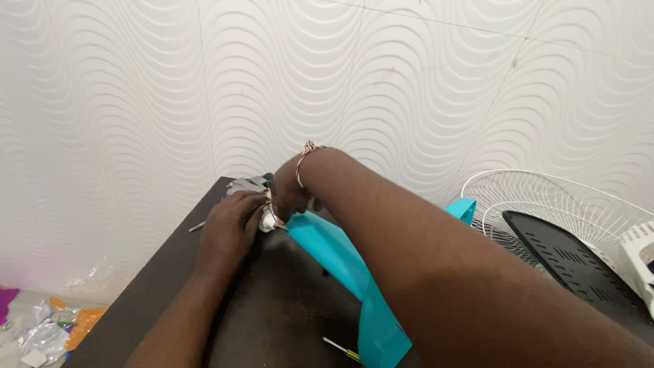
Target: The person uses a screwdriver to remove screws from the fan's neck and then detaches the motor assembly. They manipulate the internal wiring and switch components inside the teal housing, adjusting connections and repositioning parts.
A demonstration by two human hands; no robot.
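a small white part [268, 219] is pinched by both the left hand [228, 228] and right hand [291, 194] at the teal fan blade's [340, 262] hub on the dark surface [286, 313]; the fan is seen disassembled, its wire guard [545, 197] set aside.

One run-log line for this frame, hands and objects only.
left hand: on small white part | right hand: pinching same part, by teal fan blade | dark table | wire fan guard
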